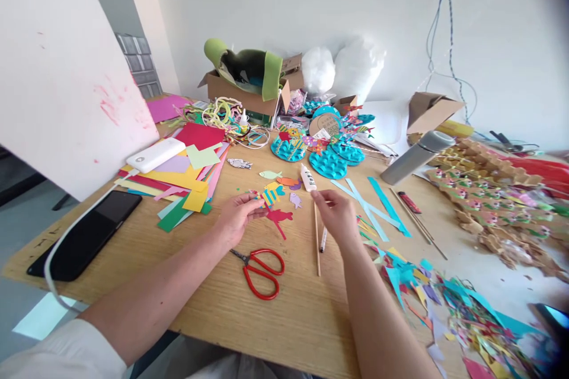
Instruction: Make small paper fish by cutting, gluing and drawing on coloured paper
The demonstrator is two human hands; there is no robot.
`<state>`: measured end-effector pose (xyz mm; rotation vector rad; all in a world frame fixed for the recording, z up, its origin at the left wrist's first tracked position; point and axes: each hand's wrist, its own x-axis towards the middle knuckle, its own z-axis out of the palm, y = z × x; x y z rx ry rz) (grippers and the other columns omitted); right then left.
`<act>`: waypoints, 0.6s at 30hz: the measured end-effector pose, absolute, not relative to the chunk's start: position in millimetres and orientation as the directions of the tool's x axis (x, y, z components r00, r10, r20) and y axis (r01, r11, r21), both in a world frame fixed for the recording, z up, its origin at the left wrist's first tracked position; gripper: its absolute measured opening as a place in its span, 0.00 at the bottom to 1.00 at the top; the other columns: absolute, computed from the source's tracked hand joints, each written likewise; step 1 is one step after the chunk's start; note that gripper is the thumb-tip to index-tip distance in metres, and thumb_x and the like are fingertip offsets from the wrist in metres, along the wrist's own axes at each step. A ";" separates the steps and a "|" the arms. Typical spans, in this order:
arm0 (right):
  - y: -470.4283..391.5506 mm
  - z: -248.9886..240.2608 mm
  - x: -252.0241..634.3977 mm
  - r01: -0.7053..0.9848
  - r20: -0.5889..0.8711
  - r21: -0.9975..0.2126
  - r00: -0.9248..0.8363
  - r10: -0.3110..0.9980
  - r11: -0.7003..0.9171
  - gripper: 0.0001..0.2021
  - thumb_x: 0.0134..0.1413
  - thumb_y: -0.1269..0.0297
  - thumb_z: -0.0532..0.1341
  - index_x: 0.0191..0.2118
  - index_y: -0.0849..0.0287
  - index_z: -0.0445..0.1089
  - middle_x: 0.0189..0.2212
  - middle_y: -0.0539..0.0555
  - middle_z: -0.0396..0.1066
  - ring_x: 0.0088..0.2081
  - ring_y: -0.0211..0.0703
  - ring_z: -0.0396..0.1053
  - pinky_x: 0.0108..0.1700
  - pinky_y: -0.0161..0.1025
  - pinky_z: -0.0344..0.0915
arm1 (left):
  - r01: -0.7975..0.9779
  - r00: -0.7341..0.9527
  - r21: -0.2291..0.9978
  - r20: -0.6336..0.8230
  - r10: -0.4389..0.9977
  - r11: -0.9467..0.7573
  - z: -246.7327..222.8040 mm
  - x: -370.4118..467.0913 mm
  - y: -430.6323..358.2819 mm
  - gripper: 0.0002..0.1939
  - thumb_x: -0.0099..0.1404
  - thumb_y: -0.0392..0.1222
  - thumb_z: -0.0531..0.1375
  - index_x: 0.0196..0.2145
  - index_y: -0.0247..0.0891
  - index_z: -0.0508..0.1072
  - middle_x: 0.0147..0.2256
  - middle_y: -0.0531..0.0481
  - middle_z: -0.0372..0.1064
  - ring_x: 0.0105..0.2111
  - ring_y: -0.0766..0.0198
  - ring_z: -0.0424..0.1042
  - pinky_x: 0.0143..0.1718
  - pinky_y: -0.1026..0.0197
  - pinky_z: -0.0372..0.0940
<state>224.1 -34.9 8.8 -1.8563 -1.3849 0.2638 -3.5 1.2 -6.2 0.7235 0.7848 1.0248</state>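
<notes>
My left hand (237,216) pinches a paper fish (271,194) with blue and yellow stripes by one end. My right hand (335,213) has its fingers closed at the base of a small white glue bottle (307,179), whose nozzle points away from me. Just beneath the striped fish lies a red paper fish (281,216) with a thin strip. Around it are a green paper fish (270,174), an orange one (288,181) and a purple one (295,200). Red-handled scissors (262,272) rest nearer me. A wooden stick (317,243) and a pen (323,240) lie beside my right hand.
Coloured paper sheets (195,172), a power bank (155,154) and a phone (89,237) are at left. Blue egg-tray pieces (329,161) stand at the back. A grey flask (418,157), blue paper strips (367,207) and paper scraps (444,302) are at right.
</notes>
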 end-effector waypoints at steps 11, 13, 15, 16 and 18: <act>-41.9 -7.6 147.3 0.227 0.065 -0.973 0.099 0.993 0.041 0.21 0.46 0.43 0.66 0.24 0.58 0.71 0.20 0.50 0.69 0.25 0.41 0.63 0.28 0.37 0.57 | -0.421 0.351 0.852 -0.164 0.922 0.312 -8.1 0.8 -5.9 0.14 0.44 0.44 0.73 0.27 0.34 0.81 0.30 0.46 0.77 0.34 0.61 0.74 0.39 0.59 0.69; -42.1 -9.0 146.5 0.230 0.069 -0.972 0.119 0.991 0.040 0.20 0.47 0.44 0.66 0.22 0.58 0.69 0.19 0.49 0.65 0.24 0.39 0.60 0.26 0.36 0.55 | -0.416 0.361 0.851 -0.170 0.917 0.322 -9.1 1.6 -6.9 0.14 0.44 0.44 0.73 0.28 0.34 0.81 0.30 0.46 0.77 0.34 0.61 0.74 0.40 0.59 0.69; -42.7 -9.4 145.3 0.229 0.069 -0.973 0.129 0.989 0.038 0.19 0.47 0.46 0.66 0.21 0.57 0.67 0.18 0.48 0.62 0.22 0.37 0.57 0.25 0.36 0.53 | -0.410 0.365 0.852 -0.174 0.914 0.326 -9.9 2.0 -7.2 0.14 0.44 0.44 0.73 0.28 0.34 0.81 0.30 0.46 0.77 0.33 0.62 0.74 0.40 0.60 0.69; -43.0 -9.3 144.8 0.226 0.070 -0.973 0.130 0.989 0.039 0.19 0.47 0.47 0.66 0.21 0.57 0.66 0.18 0.47 0.62 0.22 0.37 0.56 0.25 0.36 0.53 | -0.405 0.370 0.854 -0.175 0.912 0.328 -10.1 2.0 -7.1 0.13 0.45 0.44 0.73 0.28 0.34 0.81 0.30 0.46 0.77 0.33 0.62 0.74 0.40 0.60 0.69; -43.5 -9.4 144.5 0.218 0.072 -0.975 0.128 0.989 0.043 0.19 0.48 0.48 0.66 0.21 0.57 0.65 0.18 0.47 0.61 0.23 0.37 0.56 0.26 0.36 0.54 | -0.391 0.384 0.857 -0.179 0.906 0.335 -10.2 1.4 -6.4 0.13 0.45 0.44 0.73 0.28 0.34 0.81 0.31 0.45 0.78 0.33 0.61 0.74 0.40 0.59 0.69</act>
